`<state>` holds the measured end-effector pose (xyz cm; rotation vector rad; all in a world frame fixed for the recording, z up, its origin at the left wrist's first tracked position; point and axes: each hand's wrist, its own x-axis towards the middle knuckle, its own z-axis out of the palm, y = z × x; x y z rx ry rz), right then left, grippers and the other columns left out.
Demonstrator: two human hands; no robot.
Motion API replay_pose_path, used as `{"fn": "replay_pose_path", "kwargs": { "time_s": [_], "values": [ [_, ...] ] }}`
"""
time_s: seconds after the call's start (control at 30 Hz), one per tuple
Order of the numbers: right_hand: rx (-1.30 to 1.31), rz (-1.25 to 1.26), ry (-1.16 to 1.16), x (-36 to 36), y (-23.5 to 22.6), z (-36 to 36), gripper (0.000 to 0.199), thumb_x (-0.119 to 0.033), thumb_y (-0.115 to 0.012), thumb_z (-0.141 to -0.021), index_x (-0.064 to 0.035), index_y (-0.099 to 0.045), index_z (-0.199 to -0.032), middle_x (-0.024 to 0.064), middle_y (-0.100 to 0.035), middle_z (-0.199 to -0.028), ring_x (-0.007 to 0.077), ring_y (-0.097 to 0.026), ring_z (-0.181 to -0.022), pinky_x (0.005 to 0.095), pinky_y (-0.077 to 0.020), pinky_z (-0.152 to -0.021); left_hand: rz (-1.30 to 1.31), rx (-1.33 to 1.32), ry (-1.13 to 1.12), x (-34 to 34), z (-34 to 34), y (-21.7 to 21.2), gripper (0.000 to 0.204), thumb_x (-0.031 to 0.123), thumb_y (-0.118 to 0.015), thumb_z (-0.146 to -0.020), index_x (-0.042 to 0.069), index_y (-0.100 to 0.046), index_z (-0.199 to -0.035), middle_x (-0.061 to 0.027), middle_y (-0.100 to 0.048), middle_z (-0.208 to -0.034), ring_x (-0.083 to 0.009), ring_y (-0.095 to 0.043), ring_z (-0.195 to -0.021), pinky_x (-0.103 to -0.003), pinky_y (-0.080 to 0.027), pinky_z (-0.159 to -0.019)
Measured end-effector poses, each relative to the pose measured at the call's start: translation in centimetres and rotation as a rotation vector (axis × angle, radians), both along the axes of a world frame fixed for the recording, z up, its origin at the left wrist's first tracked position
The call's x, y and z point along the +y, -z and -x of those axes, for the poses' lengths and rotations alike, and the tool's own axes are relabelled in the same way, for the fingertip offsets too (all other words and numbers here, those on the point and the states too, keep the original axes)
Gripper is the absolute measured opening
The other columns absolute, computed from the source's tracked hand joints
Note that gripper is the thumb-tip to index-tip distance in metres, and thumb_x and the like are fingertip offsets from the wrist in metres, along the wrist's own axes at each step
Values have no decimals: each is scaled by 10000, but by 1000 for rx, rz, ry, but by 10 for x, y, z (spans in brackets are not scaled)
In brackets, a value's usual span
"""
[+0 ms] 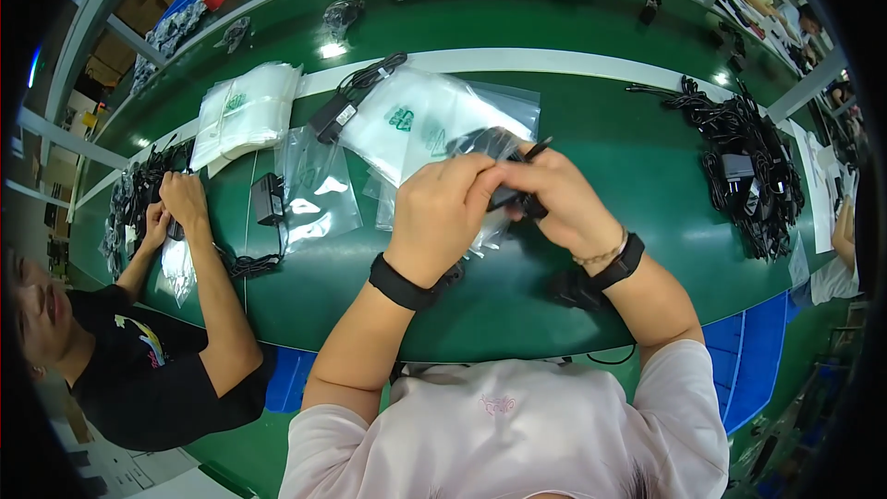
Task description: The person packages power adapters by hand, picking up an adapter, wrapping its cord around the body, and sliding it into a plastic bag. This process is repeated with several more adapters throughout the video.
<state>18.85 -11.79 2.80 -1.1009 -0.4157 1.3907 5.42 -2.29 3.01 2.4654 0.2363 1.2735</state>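
In the middle of the green table my two hands meet. My left hand [443,212] is closed, its thumb and fingers pressed against a clear plastic bag [494,141]. My right hand [564,199] is curled round a black power adapter [527,203] with a cable end [540,148] sticking out between the fingers. The fingers partly hide the adapter, and I cannot tell how far it is inside the bag. Just beyond lies a stack of clear bags [407,115] with green print. Another black adapter [331,120] with a bundled cable rests on its left edge.
A second bag stack [242,115] and a black adapter [268,199] lie to the left. A co-worker's hands [180,203] work over a dark cable pile there. Tangled black adapters and cables [748,171] are heaped at the right. A blue bin [753,365] stands below the table edge.
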Motion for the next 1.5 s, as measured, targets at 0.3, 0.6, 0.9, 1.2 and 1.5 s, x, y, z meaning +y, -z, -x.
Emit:
{"fn": "replay_pose_path", "kwargs": {
  "time_s": [0.3, 0.6, 0.9, 1.2, 1.5],
  "values": [
    [-324, -458, 243, 12, 1, 11, 651, -114, -638, -802, -27, -308, -1356, 31, -608, -973, 123, -571, -792, 258, -467, -683, 480, -9, 58, -14, 7, -9, 167, 81, -650, -776, 28, -578, -917, -73, -545, -615, -187, -510, -514, -290, -412, -493],
    [-1340, -463, 97, 13, 6, 9, 702, -58, -624, -767, 4, -249, -1357, 186, -589, -1019, 324, -612, -847, 347, -490, -722, 339, -4, -20, -12, 8, -6, 105, 48, -617, -781, 22, -561, -866, -81, -559, -651, -210, -521, -534, -293, -430, -504],
    [-1589, -431, -69, 22, 0, 25, 598, -12, -610, -732, 38, -360, -1273, 236, -586, -886, 391, -593, -730, 377, -489, -639, 906, -231, 85, -13, 12, -5, 100, -2, -591, -739, 28, -559, -828, -98, -566, -663, -257, -538, -566, -302, -444, -521],
    [-594, -127, -203, 34, -8, 16, 476, -33, -583, -792, 38, -449, -1243, 107, -615, -1011, 175, -598, -723, 283, -478, -654, -152, -6, -33, 5, 7, -13, 166, -26, -567, -623, 83, -515, -737, -67, -502, -622, -243, -518, -593, -329, -442, -512],
    [83, -298, 62, 47, -25, 45, 557, -6, -603, -780, 20, -401, -1299, 55, -582, -1014, 62, -548, -827, 219, -453, -704, -57, -40, 98, 1, 14, -22, 129, -5, -575, -670, 73, -519, -755, -74, -528, -662, -249, -535, -613, -328, -448, -526]
  ]
}}
